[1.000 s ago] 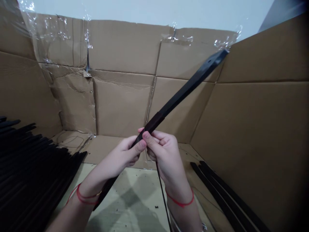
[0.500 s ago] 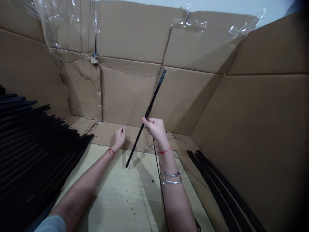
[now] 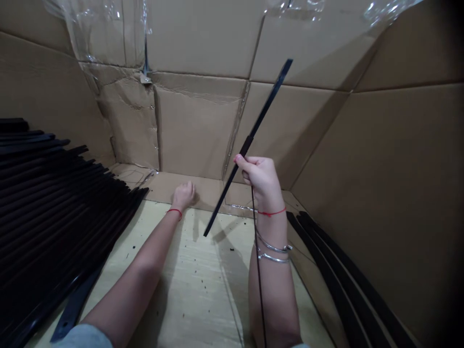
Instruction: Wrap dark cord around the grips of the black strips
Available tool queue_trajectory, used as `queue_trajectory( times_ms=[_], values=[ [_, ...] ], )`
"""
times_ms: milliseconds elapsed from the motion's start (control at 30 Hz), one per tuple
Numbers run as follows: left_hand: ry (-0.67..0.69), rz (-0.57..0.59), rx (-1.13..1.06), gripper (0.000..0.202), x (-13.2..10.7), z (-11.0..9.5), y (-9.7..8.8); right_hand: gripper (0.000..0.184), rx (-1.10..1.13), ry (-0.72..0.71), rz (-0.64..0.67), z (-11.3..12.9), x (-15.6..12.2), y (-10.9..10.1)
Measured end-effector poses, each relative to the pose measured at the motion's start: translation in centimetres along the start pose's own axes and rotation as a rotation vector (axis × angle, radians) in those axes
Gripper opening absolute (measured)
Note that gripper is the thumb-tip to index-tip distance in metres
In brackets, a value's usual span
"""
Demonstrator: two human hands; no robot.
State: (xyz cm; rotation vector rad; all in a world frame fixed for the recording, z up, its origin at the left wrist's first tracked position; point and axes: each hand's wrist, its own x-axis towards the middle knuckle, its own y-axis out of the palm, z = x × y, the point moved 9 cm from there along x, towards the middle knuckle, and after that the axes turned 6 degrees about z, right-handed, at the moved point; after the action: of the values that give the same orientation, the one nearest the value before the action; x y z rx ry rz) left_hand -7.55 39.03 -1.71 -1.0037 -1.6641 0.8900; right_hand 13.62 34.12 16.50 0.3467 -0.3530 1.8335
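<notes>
The right hand (image 3: 264, 176) pinches a black strip (image 3: 247, 145) just below its thicker middle, up in front of the cardboard wall (image 3: 199, 125). The strip's long axis slants, one end pointing up and right, the other down and left. The left hand (image 3: 184, 194) looks curled; whether it grips anything cannot be told.

The left hand (image 3: 184, 194) is bare, with a thin red string bracelet (image 3: 174, 210) at its wrist. The right hand (image 3: 266, 175) is bare too, wearing a similar red band (image 3: 271, 213) and, higher, two slim silver bangles (image 3: 275, 260). A pale grey-blue sleeve (image 3: 87, 337) covers the upper left arm.
</notes>
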Motion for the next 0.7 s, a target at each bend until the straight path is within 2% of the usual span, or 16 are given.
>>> queue_trajectory(
  times_ms=[200, 333, 367, 400, 467, 500, 600, 700],
  values=[
    [0.214, 0.121, 0.270, 0.033, -0.2, -3.3, 0.8, 0.041, 0.002, -0.027, -0.028, 0.8, -0.4, -0.1],
    [0.407, 0.277, 0.657, 0.022, -2.2, -5.6, 2.9, 0.037, -0.018, -0.050, -0.050, 1.6, -0.8, -0.1],
    [0.476, 0.337, 0.805, 0.018, -3.1, -6.0, 3.9, 0.036, -0.024, -0.055, -0.053, 1.8, -0.9, -0.1],
    [0.555, 0.409, 0.994, 0.022, -4.1, -6.1, 5.0, 0.035, -0.028, -0.061, -0.055, 2.0, -1.0, -0.1],
    [0.729, 0.565, 1.468, 0.036, -6.2, -5.2, 7.4, 0.033, -0.035, -0.075, -0.065, 2.3, -1.2, -0.2],
    [0.800, 0.628, 1.700, 0.035, -6.9, -4.5, 8.1, 0.032, -0.038, -0.080, -0.073, 2.5, -1.4, -0.2],
    [0.934, 0.728, 2.272, 0.025, -7.2, -2.4, 8.7, 0.029, -0.045, -0.095, -0.088, 3.0, -1.7, -0.1],
    [1.035, 0.715, 2.769, 0.034, -6.1, -1.1, 8.3, 0.023, -0.082, -0.111, -0.089, 3.4, -2.0, 0.3]
  ],
)
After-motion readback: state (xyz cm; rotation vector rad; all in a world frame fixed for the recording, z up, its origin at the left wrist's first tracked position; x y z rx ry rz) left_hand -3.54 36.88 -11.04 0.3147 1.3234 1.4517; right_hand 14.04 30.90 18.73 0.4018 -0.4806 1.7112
